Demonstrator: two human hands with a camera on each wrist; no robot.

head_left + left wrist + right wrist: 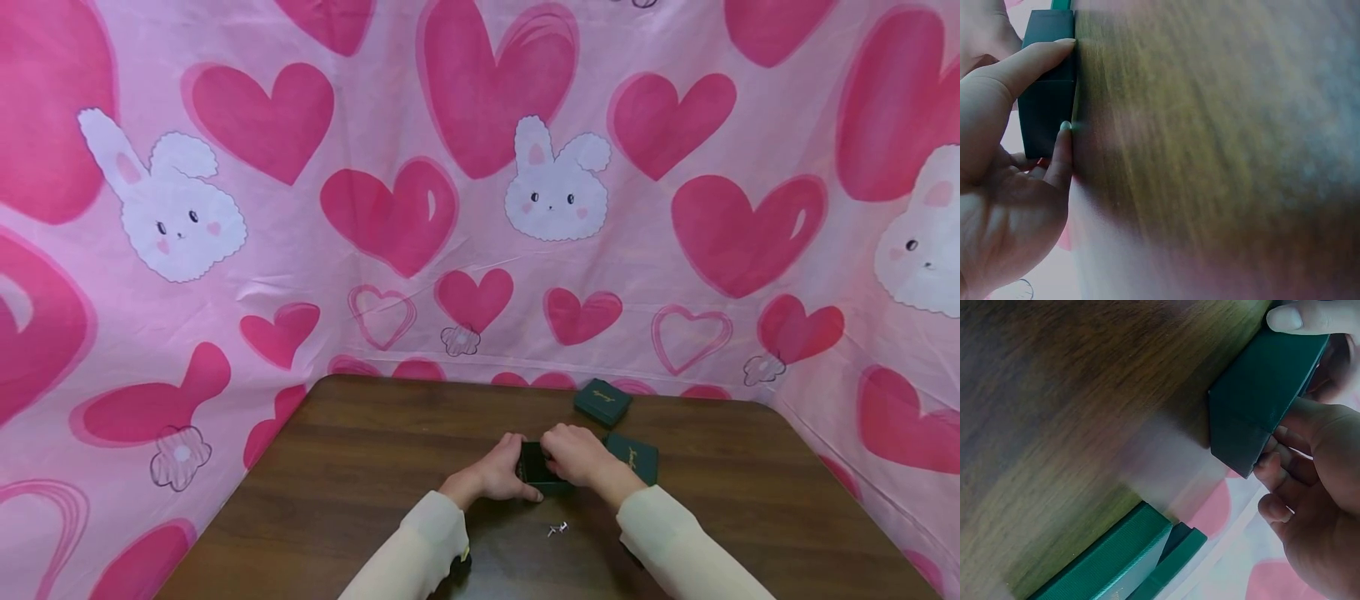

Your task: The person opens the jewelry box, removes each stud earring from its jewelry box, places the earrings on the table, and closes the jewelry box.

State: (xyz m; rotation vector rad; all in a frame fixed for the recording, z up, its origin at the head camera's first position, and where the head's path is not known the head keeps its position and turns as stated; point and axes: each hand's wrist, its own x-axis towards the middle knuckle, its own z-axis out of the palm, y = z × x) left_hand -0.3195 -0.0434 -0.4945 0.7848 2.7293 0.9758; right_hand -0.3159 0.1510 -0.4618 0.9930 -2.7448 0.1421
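Note:
A small dark green box (558, 488) with a black inside stands uncovered on the wooden table. My left hand (498, 471) grips its left end, with the thumb along the near wall, seen also on the box (1047, 119) in the left wrist view. Over the right part of the box is my right hand (579, 454), its fingers curled at the rim. In the right wrist view, a digit of this hand (1329, 469) dips behind the box's wall (1260, 390) while other fingers touch its end; those inside are hidden. Small silvery pieces (558, 528) lie in front of the box.
Beside my right hand lies a green box or lid (636, 457) with gold lettering. Another green lettered box (602, 402) sits near the table's back edge. Pink heart-patterned cloth (480, 250) hangs behind and around the wooden table (360, 483).

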